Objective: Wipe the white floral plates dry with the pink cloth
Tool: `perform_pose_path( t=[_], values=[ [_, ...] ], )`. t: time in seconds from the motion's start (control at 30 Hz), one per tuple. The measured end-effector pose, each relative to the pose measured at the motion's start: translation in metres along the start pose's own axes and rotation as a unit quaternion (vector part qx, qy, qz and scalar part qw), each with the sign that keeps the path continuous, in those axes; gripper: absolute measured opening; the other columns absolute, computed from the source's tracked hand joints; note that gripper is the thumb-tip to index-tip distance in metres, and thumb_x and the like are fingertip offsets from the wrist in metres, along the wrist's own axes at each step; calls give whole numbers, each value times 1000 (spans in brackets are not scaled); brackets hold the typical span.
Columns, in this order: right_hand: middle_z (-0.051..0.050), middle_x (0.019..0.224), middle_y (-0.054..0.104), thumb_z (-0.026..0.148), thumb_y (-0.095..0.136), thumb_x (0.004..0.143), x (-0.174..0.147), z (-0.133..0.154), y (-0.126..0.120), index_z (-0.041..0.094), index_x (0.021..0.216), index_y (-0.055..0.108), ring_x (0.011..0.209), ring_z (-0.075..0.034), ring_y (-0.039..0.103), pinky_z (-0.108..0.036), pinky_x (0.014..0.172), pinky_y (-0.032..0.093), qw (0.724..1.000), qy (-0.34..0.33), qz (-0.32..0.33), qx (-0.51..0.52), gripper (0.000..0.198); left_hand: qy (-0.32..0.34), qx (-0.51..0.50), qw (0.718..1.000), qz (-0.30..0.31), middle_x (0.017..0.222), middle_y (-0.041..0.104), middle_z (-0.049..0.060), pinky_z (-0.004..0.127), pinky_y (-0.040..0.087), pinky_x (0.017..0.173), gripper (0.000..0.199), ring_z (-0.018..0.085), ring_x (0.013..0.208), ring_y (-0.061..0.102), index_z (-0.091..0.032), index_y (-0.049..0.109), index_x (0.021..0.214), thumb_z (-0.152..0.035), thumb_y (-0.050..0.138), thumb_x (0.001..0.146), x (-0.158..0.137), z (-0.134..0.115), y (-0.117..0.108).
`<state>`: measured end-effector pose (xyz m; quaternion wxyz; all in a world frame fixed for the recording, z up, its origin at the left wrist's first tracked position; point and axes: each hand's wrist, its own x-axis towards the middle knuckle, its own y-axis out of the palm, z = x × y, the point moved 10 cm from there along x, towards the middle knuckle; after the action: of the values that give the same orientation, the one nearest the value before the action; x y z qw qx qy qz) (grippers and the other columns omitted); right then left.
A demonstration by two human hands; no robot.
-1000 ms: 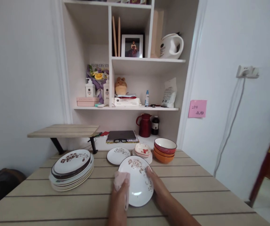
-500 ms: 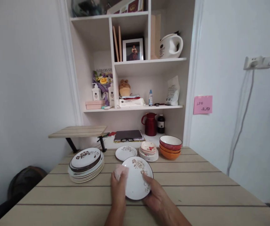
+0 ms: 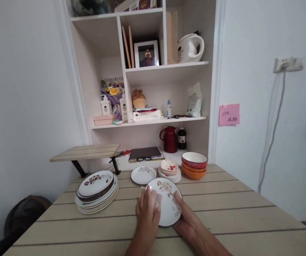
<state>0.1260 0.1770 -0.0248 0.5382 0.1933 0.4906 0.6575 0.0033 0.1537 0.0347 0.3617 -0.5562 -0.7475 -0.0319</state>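
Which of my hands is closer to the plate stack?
Left. The left hand, on the cloth, is right of the plate stack, not touching it; the right hand is farther right, holding a plate.

Plate point(image 3: 168, 204) between the hands point(image 3: 188, 221), plate stack point(image 3: 96, 193) left, bowls point(image 3: 194, 166) behind right.

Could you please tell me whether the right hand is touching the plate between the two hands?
Touching: the head view shows the right hand gripping the plate, its thumb lapping over the rim onto the face.
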Motion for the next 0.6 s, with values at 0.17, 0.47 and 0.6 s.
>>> perform_pose_path(
  t=[0.17,0.47,0.6],
  values=[
    [-15,98,75,43,63,82,0,10,-4,9,125,54,100,-26,68,-40,97,47,999,0,-18,31,55,-23,-142,987,67,146,44,14,40,25,115,60,24,135,40,-16,43,141,-14,41,81,2,-1,18],
    [-15,106,73,45,62,83,-15,-16,18,10,125,57,102,-26,67,-39,98,45,999,26,39,5,56,22,169,976,137,154,30,3,45,17,119,72,22,144,20,-23,38,143,-6,50,74,6,-30,13],
    [-15,107,73,47,61,83,-15,-24,19,10,126,56,101,-26,67,-38,97,46,998,39,55,9,58,88,194,965,156,153,34,3,43,23,116,68,22,143,25,-24,39,142,-12,52,77,3,-38,18]
  ],
)
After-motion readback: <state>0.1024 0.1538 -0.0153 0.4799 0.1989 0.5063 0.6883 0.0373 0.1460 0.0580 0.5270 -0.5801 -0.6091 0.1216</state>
